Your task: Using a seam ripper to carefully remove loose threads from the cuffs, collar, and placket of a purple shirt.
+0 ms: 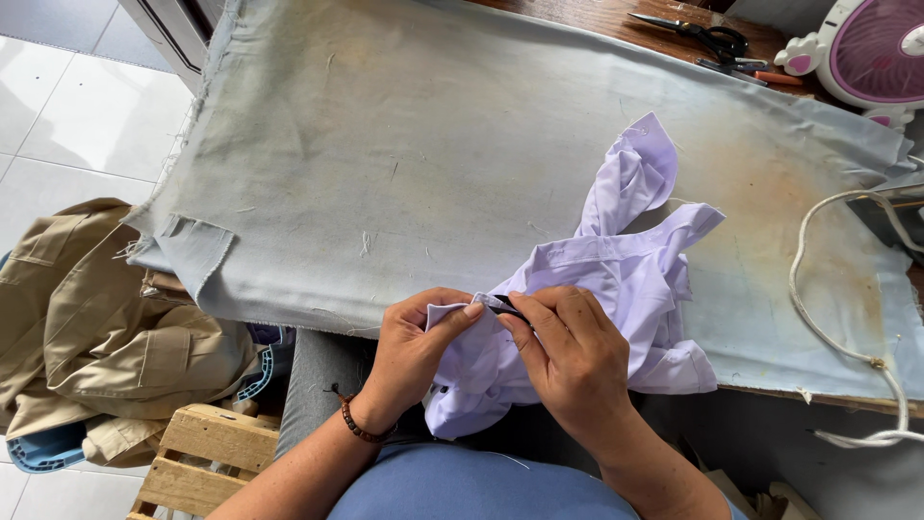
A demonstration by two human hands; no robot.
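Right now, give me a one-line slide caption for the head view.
Both hands, left and right, pinch a lilac shirt edge over a grey cloth, small dark tool between the fingers.

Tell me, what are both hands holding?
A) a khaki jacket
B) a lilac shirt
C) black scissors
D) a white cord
B: the left hand and right hand pinch an edge of the lilac shirt on the cloth-covered table.

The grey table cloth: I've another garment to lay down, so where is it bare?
The grey cloth lies bare left of the lilac shirt. Crowded: scissors and fan at the far right, white cord right.
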